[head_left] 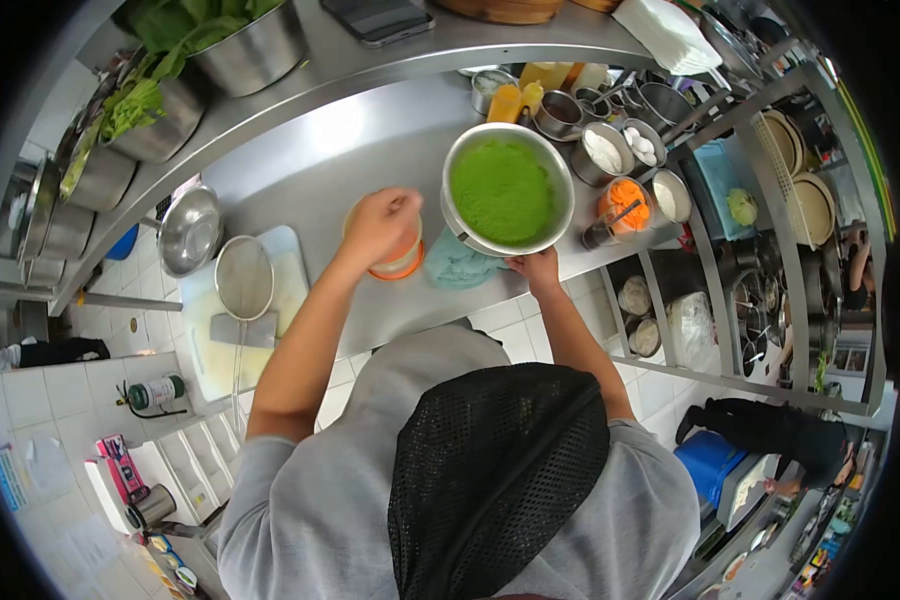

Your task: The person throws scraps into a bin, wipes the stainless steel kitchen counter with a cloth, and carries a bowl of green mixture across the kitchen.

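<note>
A metal pot (pixel 453 215) full of bright green, powdery-looking or frothy stuff (pixel 503 190) stands tilted slightly on the steel counter. My right hand (pixel 538 271) grips it low on the near side, where its handle seems to be; the fingers are partly hidden. Under and beside the pot lies a crumpled teal cloth (pixel 460 266). My left hand (pixel 383 222) is closed above a round container with an orange rim (pixel 400 271), to the left of the pot. Its fingers are pinched together, and whatever they hold does not show. The hand covers much of that container.
On the left, a strainer (pixel 244 278) and a cleaver (pixel 260 328) lie on a white cutting board (pixel 288 262), near a steel bowl (pixel 191 232). Several tins, squeeze bottles (pixel 505 103) and a tub of orange shreds (pixel 627 203) crowd the right. A shelf (pixel 390 68) spans the back.
</note>
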Available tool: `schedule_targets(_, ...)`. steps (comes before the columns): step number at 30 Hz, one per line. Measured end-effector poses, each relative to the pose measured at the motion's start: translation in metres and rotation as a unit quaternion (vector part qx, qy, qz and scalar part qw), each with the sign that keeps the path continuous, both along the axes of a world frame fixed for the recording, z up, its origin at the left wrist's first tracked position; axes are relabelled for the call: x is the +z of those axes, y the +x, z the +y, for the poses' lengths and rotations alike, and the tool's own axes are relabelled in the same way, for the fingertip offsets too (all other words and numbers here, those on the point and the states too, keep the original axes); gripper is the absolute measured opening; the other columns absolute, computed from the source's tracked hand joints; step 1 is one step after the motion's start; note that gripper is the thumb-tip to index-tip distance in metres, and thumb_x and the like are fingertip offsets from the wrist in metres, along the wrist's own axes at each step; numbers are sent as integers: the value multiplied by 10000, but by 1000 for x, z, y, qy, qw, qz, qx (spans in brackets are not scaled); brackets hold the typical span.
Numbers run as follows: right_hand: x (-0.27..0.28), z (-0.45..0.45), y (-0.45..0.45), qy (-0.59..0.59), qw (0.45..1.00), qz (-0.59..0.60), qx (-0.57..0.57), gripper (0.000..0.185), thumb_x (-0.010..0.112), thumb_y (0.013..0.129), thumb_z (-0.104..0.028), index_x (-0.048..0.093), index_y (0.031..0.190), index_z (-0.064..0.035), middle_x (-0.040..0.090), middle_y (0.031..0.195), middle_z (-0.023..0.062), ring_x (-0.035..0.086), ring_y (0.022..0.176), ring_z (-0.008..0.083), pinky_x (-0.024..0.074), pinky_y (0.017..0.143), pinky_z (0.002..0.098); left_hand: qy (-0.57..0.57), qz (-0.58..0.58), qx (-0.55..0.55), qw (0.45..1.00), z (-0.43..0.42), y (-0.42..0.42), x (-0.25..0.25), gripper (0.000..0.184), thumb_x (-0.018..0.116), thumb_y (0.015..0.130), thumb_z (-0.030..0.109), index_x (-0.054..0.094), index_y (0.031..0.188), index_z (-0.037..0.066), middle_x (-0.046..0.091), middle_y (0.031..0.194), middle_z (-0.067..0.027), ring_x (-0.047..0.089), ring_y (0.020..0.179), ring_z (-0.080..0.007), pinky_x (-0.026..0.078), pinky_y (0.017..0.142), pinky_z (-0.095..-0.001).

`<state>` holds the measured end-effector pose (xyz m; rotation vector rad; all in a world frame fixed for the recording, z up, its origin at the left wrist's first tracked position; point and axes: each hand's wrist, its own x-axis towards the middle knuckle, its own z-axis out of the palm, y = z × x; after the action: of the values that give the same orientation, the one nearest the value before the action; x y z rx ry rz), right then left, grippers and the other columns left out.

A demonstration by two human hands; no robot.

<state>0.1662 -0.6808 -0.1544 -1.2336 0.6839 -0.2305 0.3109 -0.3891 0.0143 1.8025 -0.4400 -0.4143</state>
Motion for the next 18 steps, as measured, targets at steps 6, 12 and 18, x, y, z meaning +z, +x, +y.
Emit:
schedule_targets(6,-5,-7,-5,7,999,36,8,382,568,1028,-119,448,1361,25,705,1026,141,723,778,189,630,680,312,200,23,-56,978,-106,58,-22,444,656,963,214,564,1289,-73,704,1034,-186,717,732,-236,589,647,-349)
schedule_targets(12,3,-10,-31,-14,997,69,23,418,565,1044,-154,448,1392,45,698,971,130,697,715,178,601,653,301,122,103,-70,985,-117,65,-26,416,583,935,125,536,1306,-58,689,1101,-203,712,893,-267,600,720,-402)
schedule_targets(18,36,-46,-34,-100,994,22,-32,463,545,1072,-375,569,1330,9,702,977,117,691,762,197,553,678,312,23,171,-11,985,-115,69,20,366,549,916,77,530,1257,-54,667,1063,-167,685,862,-244,603,774,-405)
